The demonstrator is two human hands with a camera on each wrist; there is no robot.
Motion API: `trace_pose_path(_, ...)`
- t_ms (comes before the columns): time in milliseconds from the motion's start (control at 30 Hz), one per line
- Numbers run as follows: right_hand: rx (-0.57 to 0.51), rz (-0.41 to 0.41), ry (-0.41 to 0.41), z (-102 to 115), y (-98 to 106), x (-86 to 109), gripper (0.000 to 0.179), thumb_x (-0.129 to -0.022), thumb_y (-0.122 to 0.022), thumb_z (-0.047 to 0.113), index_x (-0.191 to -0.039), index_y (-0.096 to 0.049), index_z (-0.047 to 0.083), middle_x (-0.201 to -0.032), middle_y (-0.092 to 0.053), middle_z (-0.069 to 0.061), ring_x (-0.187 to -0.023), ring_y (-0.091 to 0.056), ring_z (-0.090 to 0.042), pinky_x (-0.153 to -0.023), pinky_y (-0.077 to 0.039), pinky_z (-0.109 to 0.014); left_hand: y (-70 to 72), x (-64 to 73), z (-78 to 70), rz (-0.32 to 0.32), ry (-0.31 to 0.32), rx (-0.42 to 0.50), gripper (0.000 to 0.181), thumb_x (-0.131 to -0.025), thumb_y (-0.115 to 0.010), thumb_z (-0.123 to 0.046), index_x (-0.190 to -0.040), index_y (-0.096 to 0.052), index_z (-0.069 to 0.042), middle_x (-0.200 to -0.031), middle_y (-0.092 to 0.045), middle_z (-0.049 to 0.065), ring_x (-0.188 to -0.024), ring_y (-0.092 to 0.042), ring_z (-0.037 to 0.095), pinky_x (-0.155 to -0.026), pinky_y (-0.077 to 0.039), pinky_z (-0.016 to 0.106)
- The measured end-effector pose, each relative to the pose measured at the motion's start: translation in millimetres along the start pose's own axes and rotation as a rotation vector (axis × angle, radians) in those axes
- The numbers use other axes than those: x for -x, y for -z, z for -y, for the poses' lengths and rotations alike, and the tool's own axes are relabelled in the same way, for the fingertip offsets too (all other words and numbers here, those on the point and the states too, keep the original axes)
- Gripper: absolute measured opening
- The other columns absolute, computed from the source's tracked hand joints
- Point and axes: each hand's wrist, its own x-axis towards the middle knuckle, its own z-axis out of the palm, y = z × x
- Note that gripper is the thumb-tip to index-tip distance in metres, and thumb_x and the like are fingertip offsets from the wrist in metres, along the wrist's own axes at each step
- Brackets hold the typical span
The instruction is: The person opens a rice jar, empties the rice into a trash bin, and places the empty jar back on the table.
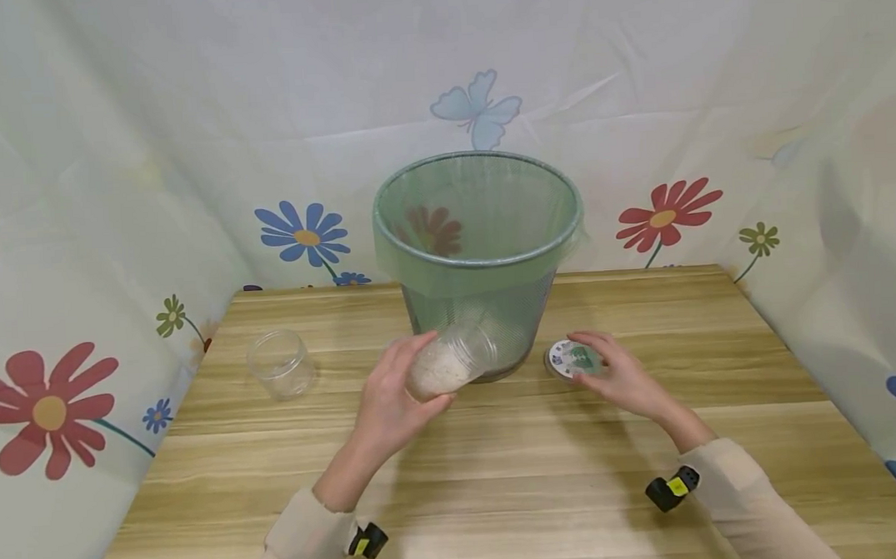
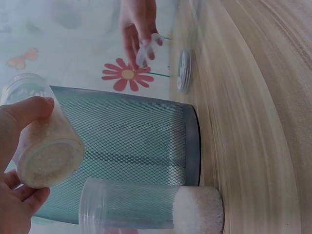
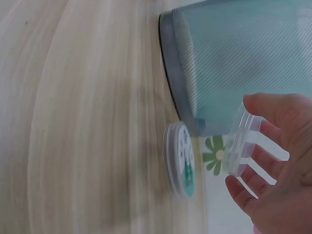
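Note:
My left hand (image 1: 393, 394) grips a clear plastic jar (image 1: 446, 365) partly filled with whitish grains. The jar is tilted, mouth toward the right, in front of the mesh bin (image 1: 487, 319). Thumb and fingers of my right hand (image 1: 621, 376) pinch a clear round lid (image 3: 238, 141) by its edge, plainest in the right wrist view. Below that lid, flat on the table, lies a small stack of round lids (image 3: 178, 161) whose top carries a white and green print. Another clear jar (image 2: 195, 207), with white grains at its bottom, stands beside the bin in the left wrist view.
A green translucent bag (image 1: 402, 261) lines the bin and folds over its rim. At the left of the wooden table (image 1: 502, 494) stands a clear jar (image 1: 282, 366). Flower-printed white cloth (image 1: 298, 111) hangs behind and along both sides.

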Motion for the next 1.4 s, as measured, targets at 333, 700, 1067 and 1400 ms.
trace_pose_path(333,0.019,0.016,-0.066,-20.7,7.3,6.7,0.057,-0.078,-0.068,-0.001,-0.129,-0.044,-0.006,-0.130,-0.042,-0.028,-0.118,-0.040,-0.046,-0.089,-0.039,-0.063,7.6,1.5,0.8,-0.012,0.050,-0.002,0.082,-0.055,-0.088,-0.019,-0.128,-0.051,-0.015,-0.121,-0.056,0.004,-0.110,-0.054,0.021,-0.093,-0.047,0.040)
trace_pose_path(700,0.081,-0.001,-0.155,-45.0,13.1,11.6,0.056,-0.077,-0.068,0.001,-0.128,-0.045,-0.007,-0.130,-0.041,-0.032,-0.119,-0.035,-0.051,-0.095,-0.028,-0.067,16.1,4.0,3.3,-0.049,0.101,-0.010,0.082,-0.053,-0.089,-0.017,-0.126,-0.052,-0.014,-0.118,-0.057,0.005,-0.107,-0.056,0.022,-0.090,-0.048,0.041)
trace_pose_path(1067,0.145,0.025,-0.215,-60.8,13.8,14.3,0.054,-0.078,-0.067,0.003,-0.127,-0.046,-0.007,-0.126,-0.041,-0.035,-0.115,-0.034,-0.053,-0.093,-0.027,-0.066,24.9,6.8,6.8,-0.038,0.162,-0.011,0.081,-0.055,-0.088,-0.019,-0.127,-0.052,-0.017,-0.119,-0.057,0.004,-0.108,-0.055,0.022,-0.089,-0.048,0.044)
trace_pose_path(1400,0.196,0.044,-0.237,-69.0,12.0,9.6,0.054,-0.078,-0.067,0.004,-0.126,-0.046,-0.008,-0.124,-0.041,-0.038,-0.113,-0.036,-0.054,-0.094,-0.024,-0.064,31.9,7.8,15.2,-0.057,0.166,-0.046,0.079,-0.056,-0.087,-0.018,-0.127,-0.051,-0.014,-0.117,-0.058,0.006,-0.106,-0.056,0.022,-0.090,-0.048,0.041)
